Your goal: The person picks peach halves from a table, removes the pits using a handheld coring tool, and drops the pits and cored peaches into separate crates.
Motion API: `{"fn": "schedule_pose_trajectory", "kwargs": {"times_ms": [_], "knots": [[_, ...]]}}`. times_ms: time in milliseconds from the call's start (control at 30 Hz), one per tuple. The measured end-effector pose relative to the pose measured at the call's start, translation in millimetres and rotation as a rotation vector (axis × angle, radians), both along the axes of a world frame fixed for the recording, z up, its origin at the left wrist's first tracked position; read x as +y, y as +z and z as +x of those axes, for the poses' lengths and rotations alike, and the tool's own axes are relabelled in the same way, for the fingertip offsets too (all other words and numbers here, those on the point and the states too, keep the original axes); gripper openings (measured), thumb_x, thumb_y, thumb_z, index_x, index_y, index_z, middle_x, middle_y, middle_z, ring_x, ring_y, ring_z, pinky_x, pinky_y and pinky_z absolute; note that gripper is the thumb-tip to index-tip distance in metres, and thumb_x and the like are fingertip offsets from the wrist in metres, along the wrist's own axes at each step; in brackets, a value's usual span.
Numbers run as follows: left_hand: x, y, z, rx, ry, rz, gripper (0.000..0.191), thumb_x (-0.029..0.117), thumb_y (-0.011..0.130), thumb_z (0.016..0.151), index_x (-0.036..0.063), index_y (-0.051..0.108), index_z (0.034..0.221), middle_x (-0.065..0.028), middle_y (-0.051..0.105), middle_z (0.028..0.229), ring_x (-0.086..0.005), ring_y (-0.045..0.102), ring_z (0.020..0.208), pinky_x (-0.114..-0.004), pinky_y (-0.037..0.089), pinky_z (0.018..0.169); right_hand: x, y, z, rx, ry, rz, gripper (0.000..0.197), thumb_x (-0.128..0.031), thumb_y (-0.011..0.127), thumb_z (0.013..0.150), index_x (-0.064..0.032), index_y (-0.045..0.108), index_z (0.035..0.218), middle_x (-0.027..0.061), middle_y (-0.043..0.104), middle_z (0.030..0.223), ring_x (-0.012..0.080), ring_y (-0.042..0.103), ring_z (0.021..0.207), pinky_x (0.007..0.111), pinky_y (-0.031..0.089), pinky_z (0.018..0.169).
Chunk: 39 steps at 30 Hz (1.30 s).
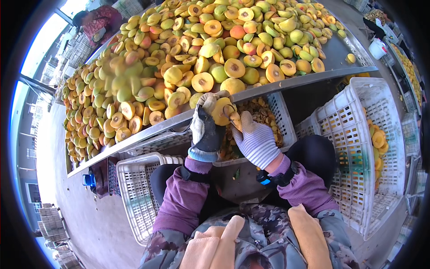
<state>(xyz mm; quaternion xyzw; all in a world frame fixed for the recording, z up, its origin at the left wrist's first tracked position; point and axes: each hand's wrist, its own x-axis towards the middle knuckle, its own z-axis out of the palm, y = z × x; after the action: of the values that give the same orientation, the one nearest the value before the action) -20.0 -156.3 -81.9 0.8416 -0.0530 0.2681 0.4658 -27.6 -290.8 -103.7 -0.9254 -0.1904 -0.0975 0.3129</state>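
My left hand (205, 126), in a worn glove with a dark palm patch, grips a halved yellow peach (220, 112) just past the table's near edge. In my right hand (258, 138), gloved in white and grey stripes, is a small pitting tool (236, 120) with a curved metal loop. That loop rests against the peach's cut face. Glove and fruit partly cover the tool's handle. Below both hands, a white plastic crate (288, 136) contains pits and scraps (260, 111).
Halved peaches (201, 82) heap high on the metal table (339, 55), whose raised rim (302, 80) runs before me. White crates stand at my left (137, 198) and right (352, 141); the right one holds peach halves (378, 139). A person (100, 25) works across the table.
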Motion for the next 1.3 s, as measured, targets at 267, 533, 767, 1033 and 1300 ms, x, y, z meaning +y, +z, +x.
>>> {"fn": "schedule_pose_trajectory", "kwargs": {"times_ms": [267, 533, 767, 1033, 1300], "knots": [[-1.3, -2.1, -6.0, 0.251, -0.295, -1.14, 0.019, 0.018, 0.056, 0.094, 0.0031, 0.052, 0.106, -0.0104, 0.06, 0.09, -0.0185, 0.061, 0.072, -0.031, 0.053, 0.062, 8.6, -12.9, -11.0, 0.095, 0.005, 0.043, 0.028, -0.02, 0.059, 0.084, -0.0023, 0.043, 0.097, 0.0209, 0.06, 0.063, 0.0415, 0.061, 0.06, 0.051, 0.05, 0.055], [6.3, -23.0, -1.9, 0.222, -0.279, -1.063, 0.025, 0.021, 0.056, 0.094, 0.0007, 0.056, 0.109, -0.0094, 0.062, 0.091, -0.0158, 0.06, 0.079, -0.028, 0.049, 0.07, 9.4, -28.2, -12.1, 0.07, 0.088, 0.24, 0.023, -0.011, 0.059, 0.085, -0.0023, 0.049, 0.104, 0.0225, 0.059, 0.08, 0.0469, 0.059, 0.074, 0.051, 0.049, 0.059], [20.9, -21.6, -4.3, 0.234, -0.24, -1.126, 0.027, 0.024, 0.054, 0.095, -0.0004, 0.06, 0.106, -0.0084, 0.065, 0.097, -0.0162, 0.059, 0.09, -0.029, 0.046, 0.085, 19.6, -31.6, -11.3, 0.179, 0.141, 0.211, 0.026, -0.013, 0.06, 0.087, -0.0017, 0.05, 0.107, 0.0249, 0.061, 0.081, 0.0473, 0.06, 0.077, 0.05, 0.05, 0.063], [30.2, -19.7, -7.3, 0.394, -0.214, -1.297, 0.027, 0.024, 0.052, 0.096, -0.0007, 0.06, 0.105, -0.0083, 0.065, 0.097, -0.0168, 0.06, 0.09, -0.029, 0.048, 0.083, 24.1, -23.1, -12.2, 0.251, 0.168, 0.18, 0.024, -0.011, 0.059, 0.085, -0.0011, 0.05, 0.106, 0.0264, 0.059, 0.082, 0.0481, 0.059, 0.079, 0.049, 0.05, 0.063], [26.4, -16.0, -8.3, 0.366, -0.253, -1.263, 0.029, 0.027, 0.051, 0.098, -0.0002, 0.06, 0.105, -0.0076, 0.065, 0.097, -0.0154, 0.06, 0.09, -0.028, 0.047, 0.084, 19.4, -21.9, -11.3, 0.252, 0.183, 0.211, 0.024, -0.011, 0.06, 0.085, 0.0001, 0.05, 0.103, 0.0253, 0.059, 0.08, 0.0471, 0.059, 0.076, 0.049, 0.049, 0.062]]}}
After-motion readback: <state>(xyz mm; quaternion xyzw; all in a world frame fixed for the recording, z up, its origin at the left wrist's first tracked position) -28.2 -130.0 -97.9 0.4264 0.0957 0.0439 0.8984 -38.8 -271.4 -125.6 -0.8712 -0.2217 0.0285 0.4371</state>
